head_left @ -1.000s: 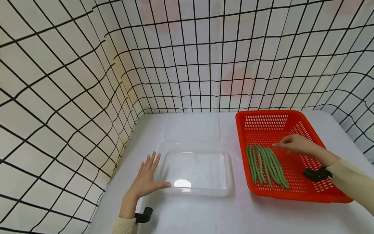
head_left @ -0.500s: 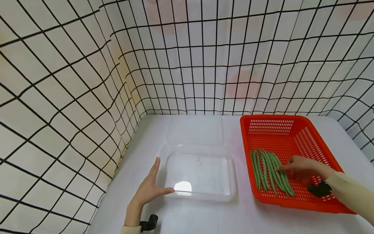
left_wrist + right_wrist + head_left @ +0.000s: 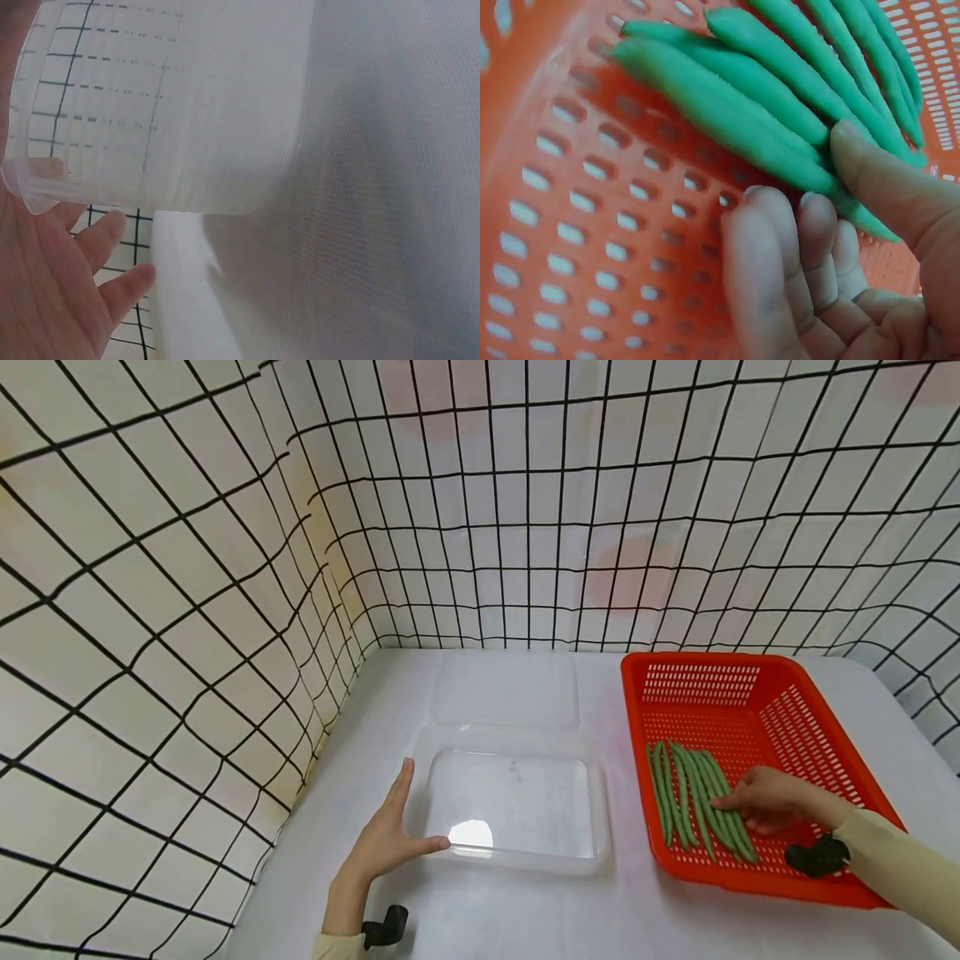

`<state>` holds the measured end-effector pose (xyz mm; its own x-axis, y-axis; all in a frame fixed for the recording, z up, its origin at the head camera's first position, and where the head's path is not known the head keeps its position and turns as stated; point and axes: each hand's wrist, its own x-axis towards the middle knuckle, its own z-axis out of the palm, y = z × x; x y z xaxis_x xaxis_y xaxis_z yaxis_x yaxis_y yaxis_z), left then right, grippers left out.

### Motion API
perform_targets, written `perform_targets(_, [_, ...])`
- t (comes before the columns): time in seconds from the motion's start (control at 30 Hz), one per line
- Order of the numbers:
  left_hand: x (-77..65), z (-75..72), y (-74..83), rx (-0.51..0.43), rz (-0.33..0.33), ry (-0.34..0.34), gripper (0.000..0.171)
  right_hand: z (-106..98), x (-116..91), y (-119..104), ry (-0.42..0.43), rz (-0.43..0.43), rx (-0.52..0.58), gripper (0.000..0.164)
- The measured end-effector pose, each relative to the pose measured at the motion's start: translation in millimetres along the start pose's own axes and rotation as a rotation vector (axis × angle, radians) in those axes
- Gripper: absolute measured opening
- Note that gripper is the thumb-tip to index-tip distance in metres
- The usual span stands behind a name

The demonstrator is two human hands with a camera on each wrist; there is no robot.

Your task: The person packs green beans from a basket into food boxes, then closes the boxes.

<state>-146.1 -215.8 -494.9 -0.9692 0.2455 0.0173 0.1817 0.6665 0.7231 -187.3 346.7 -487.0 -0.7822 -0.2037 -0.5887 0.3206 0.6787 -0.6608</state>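
Note:
In the head view, several green beans (image 3: pixel 686 802) lie side by side in the left part of a red plastic basket (image 3: pixel 636 693). My right hand (image 3: pixel 776 797) reaches into the basket at the right edge of the beans. Up close in the right wrist view, its thumb lies over the outermost green bean (image 3: pixel 727 112) and the curled fingers (image 3: pixel 761 247) meet it from the other side. My left hand (image 3: pixel 382 843) stands spread at the left side of a clear plastic container (image 3: pixel 525 862), its thumb at the near left corner. In the left wrist view the fingers are beside the container's wall (image 3: pixel 217 112).
A flat clear lid (image 3: pixel 506 689) lies behind the container on the white table (image 3: pixel 487 914). Black netting (image 3: pixel 480 543) over white sheeting encloses the back and the sides. Perforated walls rise around the beans in the basket.
My right hand has come down from above the basket onto the right edge of the beans and pinches there. The left hand stays by the container; the head view has shifted slightly.

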Motion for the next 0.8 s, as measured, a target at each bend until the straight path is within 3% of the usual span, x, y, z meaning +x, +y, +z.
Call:
perform_targets(0.2, [1.8,-0.2,-1.6,0.005,0.007,0.001,0.127,-7.2,-2.9,-2.0,0.047,0.014,0.042,0.029])
perform_targets(0.37, [2.2,0.9,-2.5,0.009,0.005,-0.006,0.128,-23.7,-8.1,-24.7,0.104,-0.033,0.074,0.032])
perform_targets(0.57, [1.5,2.3,-2.5,0.007,0.011,-0.007,0.127,-24.0,-8.4,-87.7,0.164,-0.165,0.106,0.055])
perform_targets(0.8, [2.3,1.5,-0.6,-0.002,0.011,-0.013,0.127,21.5,13.3,-174.8,0.088,-0.295,0.193,0.047])
